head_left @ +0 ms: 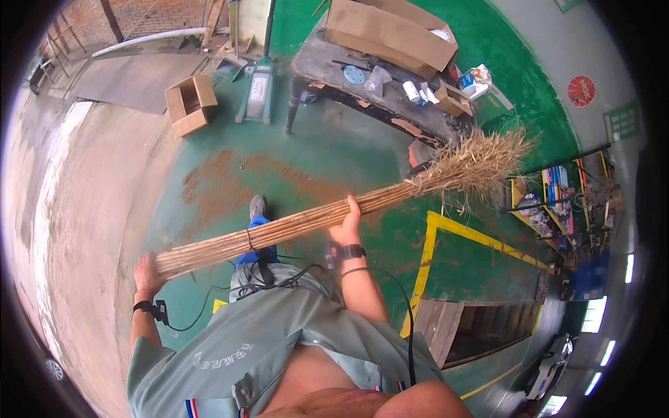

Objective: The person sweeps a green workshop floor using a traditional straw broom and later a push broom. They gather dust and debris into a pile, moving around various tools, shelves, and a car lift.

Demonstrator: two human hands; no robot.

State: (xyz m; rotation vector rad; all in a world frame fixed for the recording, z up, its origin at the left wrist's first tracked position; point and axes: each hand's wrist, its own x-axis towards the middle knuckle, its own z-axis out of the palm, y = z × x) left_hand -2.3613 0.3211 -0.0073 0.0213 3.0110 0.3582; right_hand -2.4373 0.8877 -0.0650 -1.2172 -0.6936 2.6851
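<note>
A long broom [300, 226] of bundled tan stalks lies level across the front of my body. Its frayed straw head [481, 164] points to the far right, and a dark tie binds the stalks near the middle. At the butt end, my left hand [148, 275] is closed on the stalks. Farther up the handle, my right hand [346, 226] grips from the near side with the thumb upward; most of its fingers are hidden. Both wrists wear dark straps with cables. Below the broom, brown dirt [223, 177] is spread over the green floor [209, 150].
A worn workbench [390, 104] carries a big cardboard box [390, 35], bottles and plastic wrap. Near it are a floor jack [258, 90] and a small open carton [190, 104]. A yellow-edged pit [488, 331], partly boarded, lies at right, with loaded shelves [557, 202] beyond.
</note>
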